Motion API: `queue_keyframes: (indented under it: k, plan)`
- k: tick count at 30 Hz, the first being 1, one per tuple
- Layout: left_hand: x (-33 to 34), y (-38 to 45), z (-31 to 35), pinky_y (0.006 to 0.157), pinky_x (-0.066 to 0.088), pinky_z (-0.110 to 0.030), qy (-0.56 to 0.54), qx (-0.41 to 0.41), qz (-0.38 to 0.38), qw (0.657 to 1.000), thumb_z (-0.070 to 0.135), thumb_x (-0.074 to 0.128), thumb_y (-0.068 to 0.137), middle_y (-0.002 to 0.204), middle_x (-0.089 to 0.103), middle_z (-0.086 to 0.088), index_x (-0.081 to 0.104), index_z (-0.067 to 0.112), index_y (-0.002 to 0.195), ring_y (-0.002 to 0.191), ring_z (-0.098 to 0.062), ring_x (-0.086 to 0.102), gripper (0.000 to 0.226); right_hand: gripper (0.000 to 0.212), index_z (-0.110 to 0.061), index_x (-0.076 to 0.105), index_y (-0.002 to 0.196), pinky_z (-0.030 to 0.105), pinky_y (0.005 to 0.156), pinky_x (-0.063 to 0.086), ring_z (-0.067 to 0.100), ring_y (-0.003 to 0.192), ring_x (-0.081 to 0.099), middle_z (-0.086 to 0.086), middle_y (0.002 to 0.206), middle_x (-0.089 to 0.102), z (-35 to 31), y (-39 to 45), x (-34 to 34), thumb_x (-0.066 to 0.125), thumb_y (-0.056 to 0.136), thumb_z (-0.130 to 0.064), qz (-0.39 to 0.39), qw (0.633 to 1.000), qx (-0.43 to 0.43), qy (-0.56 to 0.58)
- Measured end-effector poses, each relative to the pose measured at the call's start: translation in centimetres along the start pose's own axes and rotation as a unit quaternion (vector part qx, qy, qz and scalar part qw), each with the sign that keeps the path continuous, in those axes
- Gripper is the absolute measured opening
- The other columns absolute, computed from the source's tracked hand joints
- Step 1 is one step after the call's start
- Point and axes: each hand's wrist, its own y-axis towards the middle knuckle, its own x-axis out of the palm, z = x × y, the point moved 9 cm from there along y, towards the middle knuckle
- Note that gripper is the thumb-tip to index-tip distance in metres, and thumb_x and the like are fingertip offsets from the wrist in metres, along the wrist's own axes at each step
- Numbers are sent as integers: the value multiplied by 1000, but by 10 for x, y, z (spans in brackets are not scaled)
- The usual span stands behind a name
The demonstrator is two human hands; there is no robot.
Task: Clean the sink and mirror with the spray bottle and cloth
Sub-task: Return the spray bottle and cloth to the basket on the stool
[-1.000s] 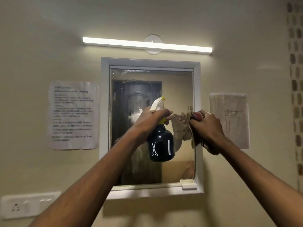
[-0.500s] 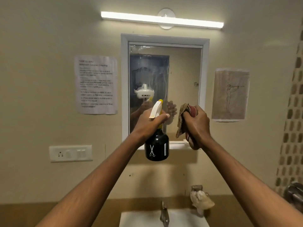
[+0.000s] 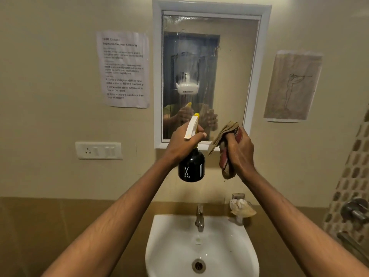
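Observation:
My left hand [image 3: 182, 143] grips a black spray bottle [image 3: 191, 166] with a white and yellow trigger head, held upright in front of the mirror's lower edge. Beside it, my right hand [image 3: 240, 150] clutches a bunched brown and red cloth [image 3: 224, 140]. The white-framed mirror [image 3: 229, 56] hangs on the wall above, its glass streaked and wet. Below both hands sits the white sink [image 3: 169, 246] with a metal tap [image 3: 199, 218] at its back.
A printed notice [image 3: 124, 68] hangs left of the mirror and a sketch [image 3: 292, 86] hangs right. A switch plate [image 3: 98, 150] sits on the left wall. A crumpled pale object [image 3: 241, 207] rests by the tap. Metal shower fittings [image 3: 356, 211] stick out at the right.
The view has tilted down, so the light has left the frame and the sink has come in. Both hands have pulled back from the mirror glass and sit lower against it, still holding bottle and cloth.

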Motion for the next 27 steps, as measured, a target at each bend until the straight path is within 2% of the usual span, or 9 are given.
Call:
queue_keyframes:
  k: [3,8,12,16,19,23,27]
  plan:
    - [7,-7,-4,77,47,-32,4,-4,-1,1000,18,62,90,87,61,-2,61,6,101,83,-16,57,17,19,-16,60,104,29,74,50,17,85,61,1,94,65,8,-10,-1,48,94,-27,0,1000,9,10]
    - [23,-22,-12,80,53,-41,22,-2,-5,1000,23,62,86,94,65,-8,60,10,99,87,-24,62,19,21,-13,55,114,17,70,43,13,88,58,-1,100,62,25,-30,-3,46,96,-16,-4,1000,31,-2]
    - [44,-49,-32,80,52,-44,19,-23,-14,999,26,62,80,95,66,-8,60,12,102,87,-26,63,26,18,-19,55,110,32,80,48,17,90,60,-4,98,62,55,-58,-4,45,95,-19,-11,997,67,-30]
    - [61,-79,-56,77,50,-34,0,-64,-23,998,26,64,84,95,64,0,60,17,110,84,-18,61,28,24,-19,55,109,42,84,51,26,93,60,6,103,64,94,-85,-8,42,94,-33,-32,990,124,-66]
    - [72,-99,-71,83,50,-35,-3,-88,-33,996,31,65,84,105,65,-1,59,22,115,93,-20,61,33,31,-20,56,104,42,82,50,28,92,60,8,100,63,113,-104,-17,37,95,-42,-43,982,158,-92]
    - [79,-116,-80,87,49,-39,-2,-94,-35,995,33,66,84,110,63,1,58,24,116,99,-20,58,34,35,-17,57,94,35,71,45,28,84,59,9,93,63,128,-122,-28,35,95,-45,-62,973,188,-121]
    - [83,-129,-87,89,48,-41,-11,-101,-35,994,37,66,83,117,61,-1,57,28,116,106,-24,58,36,50,-19,59,92,45,84,48,36,96,57,13,99,62,138,-143,-31,26,84,-56,-83,961,223,-144]
